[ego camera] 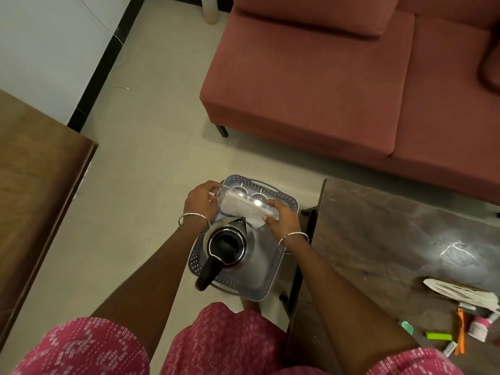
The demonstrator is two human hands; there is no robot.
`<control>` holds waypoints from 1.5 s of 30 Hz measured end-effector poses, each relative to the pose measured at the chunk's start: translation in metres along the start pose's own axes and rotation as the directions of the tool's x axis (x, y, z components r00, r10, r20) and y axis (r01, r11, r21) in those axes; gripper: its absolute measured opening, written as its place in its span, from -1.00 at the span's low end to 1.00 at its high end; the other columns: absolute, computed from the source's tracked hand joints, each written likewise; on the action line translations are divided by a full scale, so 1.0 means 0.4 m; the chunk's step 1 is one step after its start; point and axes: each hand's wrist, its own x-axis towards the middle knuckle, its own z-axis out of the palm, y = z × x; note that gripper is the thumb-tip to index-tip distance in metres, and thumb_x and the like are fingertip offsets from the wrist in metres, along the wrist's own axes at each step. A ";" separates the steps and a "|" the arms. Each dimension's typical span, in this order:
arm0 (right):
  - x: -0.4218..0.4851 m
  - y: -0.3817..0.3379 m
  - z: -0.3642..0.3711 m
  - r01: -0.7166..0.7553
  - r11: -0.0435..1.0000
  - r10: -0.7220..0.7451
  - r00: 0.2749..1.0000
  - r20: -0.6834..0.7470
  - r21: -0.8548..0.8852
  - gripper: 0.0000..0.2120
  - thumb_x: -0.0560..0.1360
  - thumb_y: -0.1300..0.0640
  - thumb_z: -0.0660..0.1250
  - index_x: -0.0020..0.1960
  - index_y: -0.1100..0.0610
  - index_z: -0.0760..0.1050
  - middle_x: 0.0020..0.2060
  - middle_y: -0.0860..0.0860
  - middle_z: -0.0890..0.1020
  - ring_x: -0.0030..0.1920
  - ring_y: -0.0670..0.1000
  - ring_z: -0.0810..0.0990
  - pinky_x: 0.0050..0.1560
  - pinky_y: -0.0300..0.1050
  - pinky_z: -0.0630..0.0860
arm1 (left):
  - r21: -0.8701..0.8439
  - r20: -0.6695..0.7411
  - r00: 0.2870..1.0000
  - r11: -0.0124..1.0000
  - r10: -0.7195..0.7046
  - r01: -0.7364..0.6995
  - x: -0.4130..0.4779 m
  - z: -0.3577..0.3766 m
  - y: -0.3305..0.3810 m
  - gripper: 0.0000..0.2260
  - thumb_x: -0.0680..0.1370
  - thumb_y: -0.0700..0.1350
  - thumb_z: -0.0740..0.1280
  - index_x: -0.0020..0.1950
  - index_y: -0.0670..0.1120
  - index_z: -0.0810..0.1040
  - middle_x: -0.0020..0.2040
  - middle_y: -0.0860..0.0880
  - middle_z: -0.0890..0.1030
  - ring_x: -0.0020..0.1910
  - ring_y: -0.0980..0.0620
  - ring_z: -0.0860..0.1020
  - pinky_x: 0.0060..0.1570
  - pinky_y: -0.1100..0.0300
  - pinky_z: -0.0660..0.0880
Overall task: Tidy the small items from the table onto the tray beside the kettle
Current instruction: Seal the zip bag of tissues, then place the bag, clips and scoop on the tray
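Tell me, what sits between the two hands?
A clear box, gripped at its ends by the left hand and right hand, above the tray. The head view shows it.

Head camera looks steeply down onto tray [278, 266].

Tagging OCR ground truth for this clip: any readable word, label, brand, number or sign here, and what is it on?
No text can be read.
Small white packet on the table: dark print, too blurred to read.
Pink and white roll: markings too small to read.
Kettle, tray, clear box: no lettering visible.
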 end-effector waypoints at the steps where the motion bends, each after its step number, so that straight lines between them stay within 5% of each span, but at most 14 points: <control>1: -0.001 0.003 -0.001 -0.002 1.000 0.002 1.000 0.000 0.004 -0.58 0.48 0.30 0.41 0.33 0.15 0.51 0.26 0.09 0.59 0.31 0.09 0.51 0.21 -0.35 0.32 | 0.001 -0.014 1.000 1.000 -0.005 0.005 -0.007 0.001 0.003 -0.66 0.45 -0.37 0.31 0.14 -0.07 0.60 -0.03 -0.03 0.64 -0.21 0.03 0.55 -0.08 0.24 0.46; 4: -0.008 0.005 -0.009 -0.003 1.000 0.003 1.000 -0.010 0.010 -0.54 0.49 0.34 0.39 0.37 0.15 0.48 0.33 0.09 0.54 0.38 0.13 0.45 0.36 -0.19 0.31 | -0.012 -0.058 0.998 1.000 -0.013 0.012 -0.026 0.000 0.010 -0.69 0.45 -0.36 0.32 0.14 -0.10 0.59 -0.01 -0.07 0.65 -0.22 0.00 0.56 -0.09 0.22 0.46; 8: -0.039 0.003 -0.027 0.009 0.999 -0.008 0.998 -0.055 0.032 -0.56 0.50 0.38 0.33 0.36 0.16 0.48 0.31 0.10 0.55 0.32 0.11 0.50 0.23 -0.37 0.27 | -0.023 -0.087 0.996 1.000 0.016 -0.018 -0.062 -0.008 0.036 -0.75 0.48 -0.34 0.30 0.08 -0.11 0.62 -0.05 -0.05 0.65 -0.20 0.02 0.57 -0.11 0.27 0.43; 15: -0.159 0.026 -0.066 0.018 0.999 -0.012 0.994 -0.112 0.046 -0.65 0.52 0.34 0.33 0.28 0.14 0.55 0.23 0.05 0.61 0.25 0.07 0.55 0.25 -0.36 0.31 | -0.122 -0.175 0.983 0.990 0.050 -0.072 -0.177 0.001 0.104 -0.80 0.51 -0.27 0.29 -0.03 -0.04 0.66 -0.15 -0.02 0.68 -0.15 -0.01 0.63 -0.06 0.14 0.56; 20: -0.289 0.086 -0.113 -0.006 0.995 0.023 0.985 -0.172 0.102 -0.77 0.52 0.30 0.33 0.13 0.14 0.64 0.03 0.07 0.69 0.06 0.07 0.64 0.22 -0.01 0.54 | -0.136 -0.122 0.986 0.982 0.114 -0.130 -0.318 0.067 0.179 -0.81 0.50 -0.29 0.32 -0.05 -0.06 0.66 -0.14 -0.02 0.70 -0.15 0.01 0.63 -0.04 0.23 0.51; 25: -0.459 0.207 -0.182 0.002 0.990 0.031 0.973 -0.231 0.141 -0.85 0.52 0.25 0.35 -0.01 0.12 0.69 -0.06 0.05 0.73 -0.02 0.08 0.68 0.07 -0.07 0.58 | -0.133 -0.059 0.983 0.975 0.172 -0.178 -0.500 0.185 0.252 -0.83 0.49 -0.29 0.34 -0.10 -0.05 0.66 -0.17 -0.01 0.70 -0.18 0.06 0.62 -0.09 0.23 0.51; 32: -0.750 0.447 -0.328 -0.047 0.991 0.081 0.954 -0.290 0.122 -0.85 0.57 0.23 0.33 -0.01 0.26 0.66 -0.18 0.06 0.64 -0.15 -0.01 0.51 -0.25 -0.30 0.21 | -0.156 0.005 0.982 0.970 0.190 -0.187 -0.813 0.401 0.352 -0.83 0.47 -0.27 0.37 -0.13 0.00 0.66 -0.18 0.02 0.70 -0.18 0.05 0.63 -0.08 0.22 0.53; 41: -1.028 0.767 -0.484 -0.099 0.980 0.164 0.896 -0.412 0.175 -0.86 0.53 0.19 0.36 -0.06 0.18 0.69 -0.12 0.14 0.73 -0.04 0.15 0.66 -0.09 -0.12 0.44 | -0.198 0.121 0.962 0.956 0.244 -0.218 -1.128 0.661 0.493 -0.81 0.46 -0.25 0.36 -0.18 0.05 0.64 -0.25 0.07 0.67 -0.22 0.05 0.63 -0.11 0.06 0.61; 45: -1.092 0.875 -0.561 -0.143 0.961 0.241 0.849 -0.469 0.236 -0.88 0.52 0.14 0.38 -0.06 0.14 0.69 -0.17 0.10 0.73 -0.07 0.12 0.67 -0.04 -0.11 0.49 | -0.147 0.175 0.948 0.959 0.264 -0.240 -1.199 0.749 0.580 -0.85 0.47 -0.22 0.37 -0.14 0.03 0.66 -0.19 0.09 0.68 -0.20 0.09 0.61 -0.11 0.24 0.51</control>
